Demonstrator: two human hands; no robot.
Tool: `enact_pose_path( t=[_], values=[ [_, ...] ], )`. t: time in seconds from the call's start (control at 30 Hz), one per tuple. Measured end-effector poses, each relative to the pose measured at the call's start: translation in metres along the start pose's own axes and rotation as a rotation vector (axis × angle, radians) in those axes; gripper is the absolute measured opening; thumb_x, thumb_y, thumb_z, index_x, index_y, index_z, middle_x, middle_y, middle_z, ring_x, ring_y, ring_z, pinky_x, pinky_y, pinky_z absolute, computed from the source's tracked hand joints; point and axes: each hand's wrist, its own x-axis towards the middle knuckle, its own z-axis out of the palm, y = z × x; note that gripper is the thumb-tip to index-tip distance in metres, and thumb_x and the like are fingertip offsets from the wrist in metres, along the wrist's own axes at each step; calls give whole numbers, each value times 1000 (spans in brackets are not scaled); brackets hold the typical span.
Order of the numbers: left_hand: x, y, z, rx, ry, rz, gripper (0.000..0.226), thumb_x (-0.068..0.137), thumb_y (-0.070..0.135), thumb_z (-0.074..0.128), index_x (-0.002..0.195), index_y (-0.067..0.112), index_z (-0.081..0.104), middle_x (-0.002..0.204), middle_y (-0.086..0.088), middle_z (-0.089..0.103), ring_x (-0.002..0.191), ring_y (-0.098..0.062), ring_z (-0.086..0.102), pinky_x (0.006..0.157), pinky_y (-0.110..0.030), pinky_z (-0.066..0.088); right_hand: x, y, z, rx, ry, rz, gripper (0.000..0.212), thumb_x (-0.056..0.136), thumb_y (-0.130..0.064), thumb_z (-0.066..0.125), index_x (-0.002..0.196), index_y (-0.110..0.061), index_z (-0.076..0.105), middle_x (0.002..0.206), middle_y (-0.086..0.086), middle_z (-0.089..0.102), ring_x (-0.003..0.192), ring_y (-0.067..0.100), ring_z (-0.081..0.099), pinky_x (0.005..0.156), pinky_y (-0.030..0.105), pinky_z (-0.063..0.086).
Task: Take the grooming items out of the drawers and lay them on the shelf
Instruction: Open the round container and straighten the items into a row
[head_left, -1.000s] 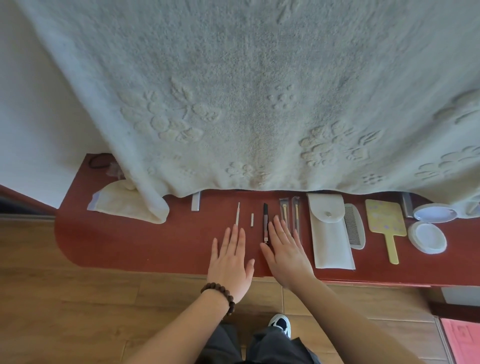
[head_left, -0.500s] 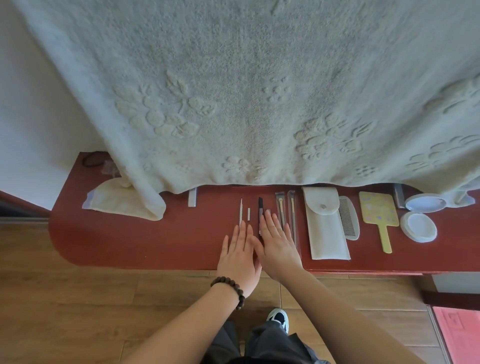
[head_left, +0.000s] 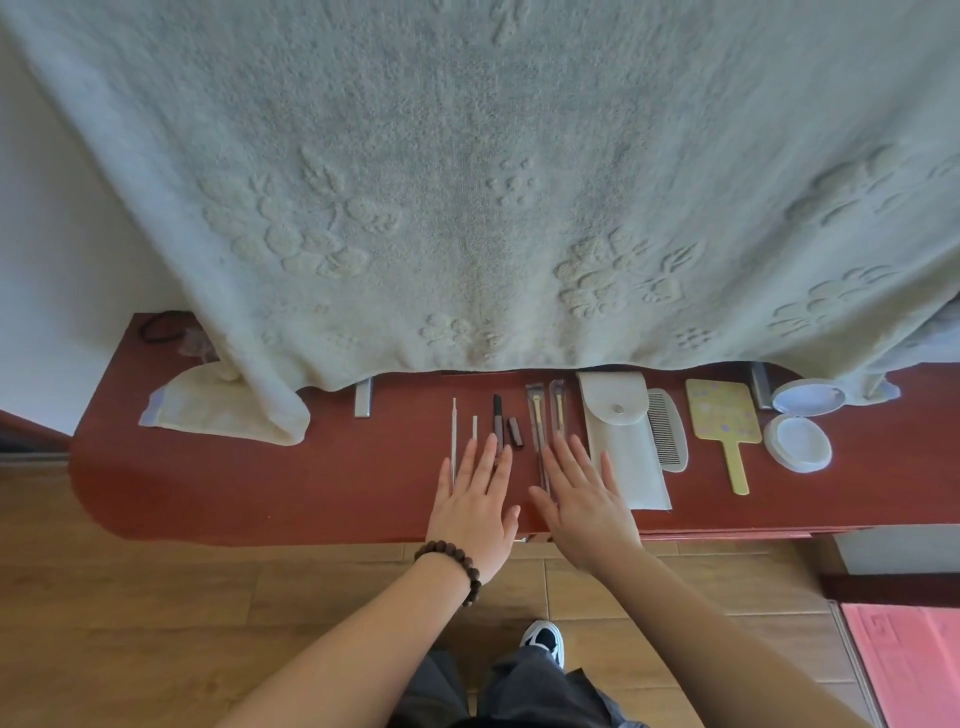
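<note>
Grooming items lie in a row on the red shelf (head_left: 260, 488). From left: a thin metal stick (head_left: 453, 431), a short stick (head_left: 474, 426), a dark pen-like tool (head_left: 498, 415) with its cap (head_left: 515, 432), two packaged tools (head_left: 535, 415) (head_left: 558, 410), a white pouch (head_left: 618, 436), a comb (head_left: 666, 431), a yellow hand mirror (head_left: 722, 418) and an opened round white case (head_left: 800, 441). My left hand (head_left: 475, 506) lies flat and open, fingertips on the sticks and dark tool. My right hand (head_left: 584, 501) lies flat and open over the packaged tools' lower ends.
A large pale towel (head_left: 467, 182) hangs over the shelf's back. A folded cream cloth (head_left: 208, 410) lies at the left, a metal bracket (head_left: 363, 405) beside it. A dark hair tie (head_left: 161, 327) sits at the far left corner. Wooden floor lies below; pink paper (head_left: 914, 670) at lower right.
My hands, which were close together half a second ago, have spread apart; the right one slid right toward the pouch. The dark tool's cap now shows between them.
</note>
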Motion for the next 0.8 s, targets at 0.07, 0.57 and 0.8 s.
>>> enact_pose_path(
  t=[0.07, 0.57, 0.8],
  values=[
    [0, 1, 3, 9, -25, -4, 66, 101, 45, 24, 151, 23, -12, 159, 2, -20, 146, -19, -19, 119, -45, -7, 1, -1, 2, -32, -29, -20, 66, 93, -58, 4, 150, -26, -7, 158, -8, -14, 141, 10, -24, 115, 39, -17],
    [-1, 15, 7, -8, -21, -77, 67, 101, 44, 24, 150, 20, -15, 155, 2, -25, 147, -19, -15, 120, -44, -5, 6, 2, 2, -48, -34, -71, 66, 93, -59, 3, 149, -28, -8, 157, -10, -14, 141, 9, -24, 117, 42, -15],
    [-5, 12, 4, -36, 62, -140, 70, 100, 46, 26, 150, 21, -15, 157, -5, -23, 147, -22, -16, 120, -41, -6, -5, 16, -3, 75, 93, 35, 73, 87, -62, -2, 150, -26, -4, 156, -11, -16, 141, 8, -24, 118, 42, -12]
  ],
)
